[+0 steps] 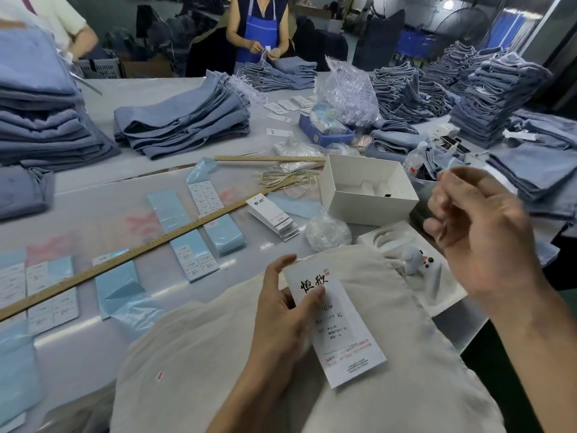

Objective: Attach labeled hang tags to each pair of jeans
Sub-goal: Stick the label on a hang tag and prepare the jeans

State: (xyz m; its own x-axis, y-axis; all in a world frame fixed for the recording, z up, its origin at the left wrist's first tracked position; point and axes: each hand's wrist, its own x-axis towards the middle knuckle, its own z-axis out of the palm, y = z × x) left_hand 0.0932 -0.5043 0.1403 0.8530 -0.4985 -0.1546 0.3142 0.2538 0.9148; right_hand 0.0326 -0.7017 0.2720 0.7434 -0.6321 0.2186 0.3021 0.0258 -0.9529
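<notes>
Hang tag (335,326) lengthwise away, in left hand (284,310)

The pale grey table (103,214) carries stacks of folded blue jeans (184,120), a long wooden ruler (131,254) lying diagonally across blue label sheets (193,254), a fanned pile of hang tags (274,218), and an open white box (368,189).

A long pale grey table (131,170) fills the foreground, glossy enough to catch streaks of light. Beyond its far edge the room is dim and crowded with dark shapes (too blurred to tell apart). Blue crates (413,45) stand at the back right, near a grey wall (559,35) under a bright lamp (448,4).
</notes>
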